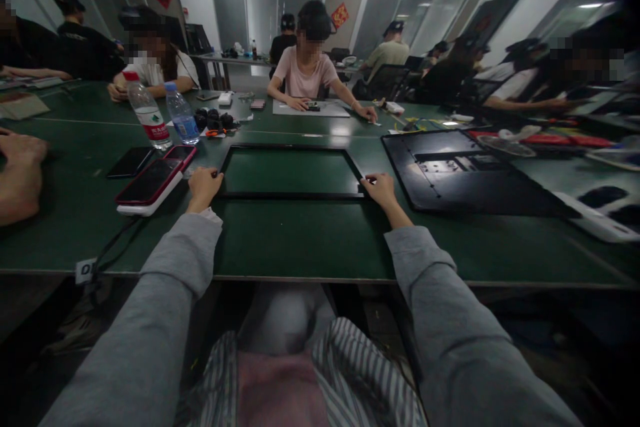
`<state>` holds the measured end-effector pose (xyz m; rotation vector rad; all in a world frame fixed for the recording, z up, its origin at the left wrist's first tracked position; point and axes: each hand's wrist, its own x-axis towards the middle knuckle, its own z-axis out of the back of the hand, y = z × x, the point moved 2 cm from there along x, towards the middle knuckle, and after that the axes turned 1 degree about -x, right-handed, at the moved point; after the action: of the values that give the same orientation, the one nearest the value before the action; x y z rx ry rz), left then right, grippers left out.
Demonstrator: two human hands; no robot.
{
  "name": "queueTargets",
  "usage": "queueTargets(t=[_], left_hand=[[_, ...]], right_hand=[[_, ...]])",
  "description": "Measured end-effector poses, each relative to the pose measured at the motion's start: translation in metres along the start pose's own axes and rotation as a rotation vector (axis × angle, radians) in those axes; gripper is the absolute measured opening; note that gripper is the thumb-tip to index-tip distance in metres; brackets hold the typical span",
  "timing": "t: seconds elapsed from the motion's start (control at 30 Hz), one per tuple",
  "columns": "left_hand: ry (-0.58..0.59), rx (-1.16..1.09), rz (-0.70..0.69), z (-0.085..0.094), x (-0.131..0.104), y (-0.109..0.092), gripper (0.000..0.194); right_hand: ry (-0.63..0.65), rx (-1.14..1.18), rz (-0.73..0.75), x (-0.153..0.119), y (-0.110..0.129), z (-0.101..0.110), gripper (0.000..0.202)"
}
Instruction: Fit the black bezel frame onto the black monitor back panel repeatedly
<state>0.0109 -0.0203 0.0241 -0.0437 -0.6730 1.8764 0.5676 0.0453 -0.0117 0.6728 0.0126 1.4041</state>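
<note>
A thin black rectangular frame [295,196], like a monitor bezel, lies in front of me with the green tabletop showing through its opening. My left hand [204,188] grips its left side near the front corner, fingers closed around the edge. On the opposite side, my right hand [381,189] pinches the frame near its front right corner. A large black panel [480,183], like a monitor back cover with a cut-out in its middle, rests to the right of my right hand.
Left of my left hand are a red-edged phone [150,180] on a white base, a dark phone [130,163] and two bottles, one red-capped [150,117], one blue-capped [181,117]. A white power strip [595,217] lies far right. A person [310,70] works across the green table [300,240].
</note>
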Motion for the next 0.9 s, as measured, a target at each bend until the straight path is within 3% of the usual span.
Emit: queueTargets(t=[0.2, 0.37, 0.6, 0.77, 0.9], left_hand=[[0.02, -0.01, 0.005, 0.004, 0.0, -0.004, 0.026], [0.023, 0.008, 0.019, 0.005, -0.007, -0.012, 0.043], [0.274, -0.057, -0.258, 0.002, -0.019, -0.03, 0.058], [0.351, -0.094, -0.429, 0.004, -0.023, -0.034, 0.066], [0.405, -0.112, -0.509, 0.004, -0.025, -0.036, 0.062]], right_hand=[[-0.003, -0.017, -0.03, -0.003, 0.001, 0.001, 0.029], [0.014, -0.023, -0.072, -0.007, 0.008, 0.006, 0.024], [-0.03, 0.005, -0.126, -0.008, 0.009, 0.01, 0.023], [-0.043, -0.011, -0.126, -0.009, 0.008, 0.01, 0.033], [-0.037, -0.012, -0.138, -0.01, 0.011, 0.012, 0.038]])
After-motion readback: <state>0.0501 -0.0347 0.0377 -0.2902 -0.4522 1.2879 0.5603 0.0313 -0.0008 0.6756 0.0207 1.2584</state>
